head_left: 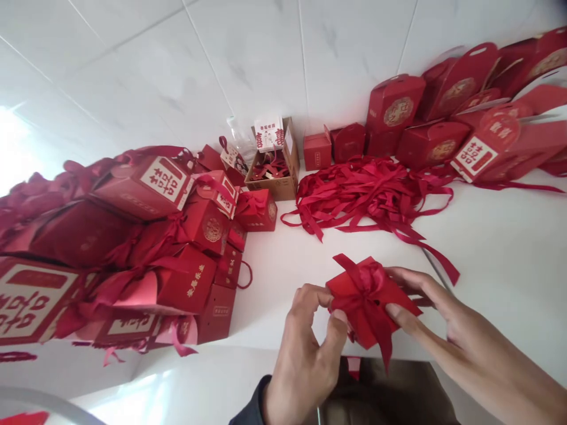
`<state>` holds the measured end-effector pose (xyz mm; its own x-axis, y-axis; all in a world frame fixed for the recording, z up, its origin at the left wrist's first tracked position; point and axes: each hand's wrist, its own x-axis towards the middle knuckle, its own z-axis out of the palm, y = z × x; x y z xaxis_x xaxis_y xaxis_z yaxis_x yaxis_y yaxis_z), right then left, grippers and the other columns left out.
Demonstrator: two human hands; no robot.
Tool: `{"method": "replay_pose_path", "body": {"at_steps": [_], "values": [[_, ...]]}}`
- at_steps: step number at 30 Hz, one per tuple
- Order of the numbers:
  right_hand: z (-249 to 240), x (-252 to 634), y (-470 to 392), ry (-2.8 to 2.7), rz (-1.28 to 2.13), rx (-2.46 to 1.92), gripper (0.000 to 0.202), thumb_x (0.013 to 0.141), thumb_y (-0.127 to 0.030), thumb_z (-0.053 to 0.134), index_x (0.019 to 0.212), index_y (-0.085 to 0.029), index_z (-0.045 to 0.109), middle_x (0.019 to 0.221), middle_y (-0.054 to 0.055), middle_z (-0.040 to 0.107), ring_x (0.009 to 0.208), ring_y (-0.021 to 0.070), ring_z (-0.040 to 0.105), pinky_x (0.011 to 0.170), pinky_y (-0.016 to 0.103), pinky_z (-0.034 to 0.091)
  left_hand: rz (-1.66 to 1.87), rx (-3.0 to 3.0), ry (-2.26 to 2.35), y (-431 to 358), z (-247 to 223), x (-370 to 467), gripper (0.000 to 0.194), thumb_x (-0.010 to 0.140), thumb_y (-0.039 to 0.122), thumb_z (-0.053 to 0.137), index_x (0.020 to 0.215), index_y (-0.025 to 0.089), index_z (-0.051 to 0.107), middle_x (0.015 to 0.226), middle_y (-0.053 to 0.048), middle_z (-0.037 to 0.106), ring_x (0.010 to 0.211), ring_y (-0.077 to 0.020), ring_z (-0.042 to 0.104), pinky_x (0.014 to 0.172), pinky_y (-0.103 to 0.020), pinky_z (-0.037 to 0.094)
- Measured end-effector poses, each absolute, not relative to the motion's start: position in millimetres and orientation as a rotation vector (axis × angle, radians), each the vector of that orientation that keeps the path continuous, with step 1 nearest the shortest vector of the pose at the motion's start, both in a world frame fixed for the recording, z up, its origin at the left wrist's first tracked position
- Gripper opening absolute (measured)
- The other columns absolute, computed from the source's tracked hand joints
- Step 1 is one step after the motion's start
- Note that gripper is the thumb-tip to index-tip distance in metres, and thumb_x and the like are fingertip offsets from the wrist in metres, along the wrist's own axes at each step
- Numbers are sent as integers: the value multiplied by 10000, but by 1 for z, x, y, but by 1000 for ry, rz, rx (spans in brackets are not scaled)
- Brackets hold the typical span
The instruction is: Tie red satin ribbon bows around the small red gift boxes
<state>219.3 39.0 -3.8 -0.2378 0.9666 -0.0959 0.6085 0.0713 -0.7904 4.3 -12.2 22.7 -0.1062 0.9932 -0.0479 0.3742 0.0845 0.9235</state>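
Observation:
A small red gift box (405,293) is held over the front edge of the white table, a ribbon bow (368,283) tied on its top. The bow's tails stick out to the upper left and hang down in front. My right hand (436,313) grips the box's right side, thumb on top and fingers behind. At the left edge, my left hand (310,342) has its thumb and forefinger curled in against the box and ribbon; their exact contact is partly hidden. Beyond the box lies a heap of loose red ribbons (358,195).
Finished-looking red boxes with bows (186,280) are stacked on the left. More red boxes (394,109) stand along the tiled wall at the right. An open cardboard carton (277,189) holding cards and dark red pieces sits at the back middle. The white table (283,260) extends between them.

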Motion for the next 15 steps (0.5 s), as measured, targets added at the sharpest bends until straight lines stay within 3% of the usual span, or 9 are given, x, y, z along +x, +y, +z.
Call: {"method": "replay_pose_path", "body": {"at_steps": [2, 5, 8, 15], "values": [[-4, 223, 39, -1839, 1019, -1611, 607, 911, -738, 515, 1395, -374, 550, 1417, 47, 656, 1219, 337, 670, 852, 429, 654, 1056, 1399, 1619, -18, 17, 1, 144, 976, 243, 499, 1094, 227, 580, 1083, -66, 654, 1002, -218, 615, 924, -383, 510], [-4, 228, 38, -1749, 1033, -1719, 630, 896, -785, 481, 1320, -340, 619, 1351, 72, 695, 1161, 328, 705, 784, 380, 666, 1051, 1502, 1640, -30, 2, -3, 648, 886, 203, 606, 1496, 292, 404, 1524, -114, 495, 1339, -309, 542, 1092, -497, 484], [-5, 232, 38, -1704, 1080, -1730, 626, 907, -791, 449, 1256, -321, 672, 1310, 79, 720, 1178, 323, 703, 813, 353, 659, 898, 1621, 1682, -38, -14, -1, 1065, 760, 146, 732, 1641, 320, 159, 1663, -128, 339, 1474, -386, 433, 1134, -566, 482], [-37, 236, 34, -1617, 1218, -1581, 561, 928, -715, 523, 1390, -408, 609, 1477, -2, 622, 1306, 263, 627, 986, 267, 561, 1127, 1838, 1770, -29, -29, 10, 1098, 732, 134, 727, 1637, 227, 112, 1503, -194, 476, 1381, -345, 528, 1100, -522, 536]]}}
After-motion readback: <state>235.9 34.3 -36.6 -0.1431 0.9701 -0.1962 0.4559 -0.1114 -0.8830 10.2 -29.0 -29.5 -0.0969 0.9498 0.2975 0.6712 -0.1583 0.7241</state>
